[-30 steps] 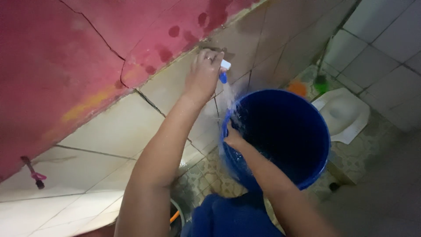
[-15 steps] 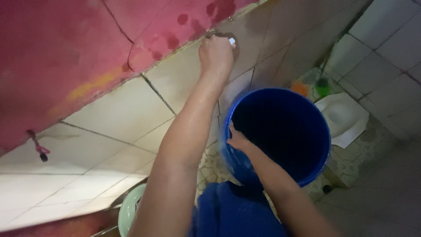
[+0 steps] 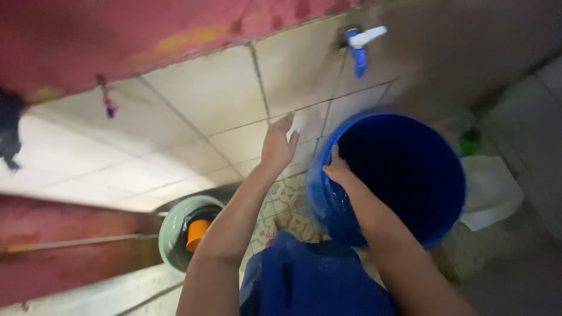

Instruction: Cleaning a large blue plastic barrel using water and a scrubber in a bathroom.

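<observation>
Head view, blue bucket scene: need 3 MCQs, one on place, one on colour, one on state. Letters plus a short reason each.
1. Where is the tap?
A. on the tiled wall above the bucket
B. on the floor
C. inside the bucket

2. What colour is the cup in the pale green basin?
A. black
B. orange
C. purple

3. What is the right hand doing?
A. gripping the rim of the blue bucket
B. turning the tap
C. resting flat on the floor

Answers:
1 A: the tap juts from the tiles above the bucket.
2 B: the cup is orange.
3 A: its grip is closed over the near rim, while the left hand is open and free in front of the wall.
</observation>
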